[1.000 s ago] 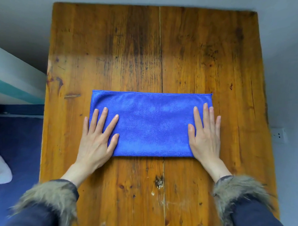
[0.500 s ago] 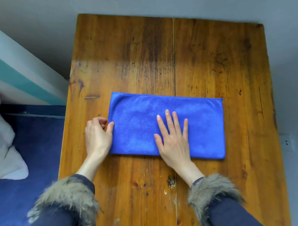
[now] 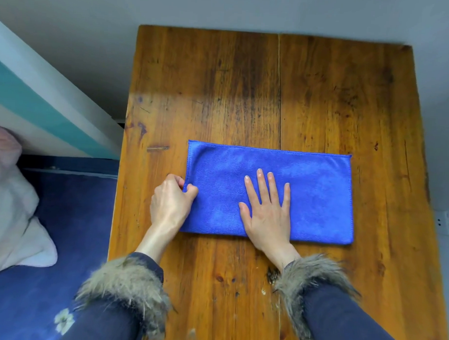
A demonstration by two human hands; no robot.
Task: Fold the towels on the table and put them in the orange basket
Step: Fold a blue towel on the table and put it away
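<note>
Judging from how the towel lies, we are partway through the folding: it sits as a long flat rectangle in the middle of the table, its edges squared, which looks to us like one fold already made. Our left hand is at the towel's left short edge, at centre-left of the frame, thumb and fingers pinching the cloth there. Our right hand lies flat on the towel's middle, fingers straight and a little spread, pressing it to the wood. We take this as the set-up for a second fold, bringing the left end over to the right, with the flat hand marking the crease.

What is left, as far as we can tell: that fold, perhaps one more, then carrying the towel to the orange basket, which is nowhere in the frame. No other towel shows on the table. A pale pink-white cloth lies at the far left of the frame on a blue surface, off the table; whether it belongs to the task we cannot say.

We can read no brand, label or writing anywhere.
</note>
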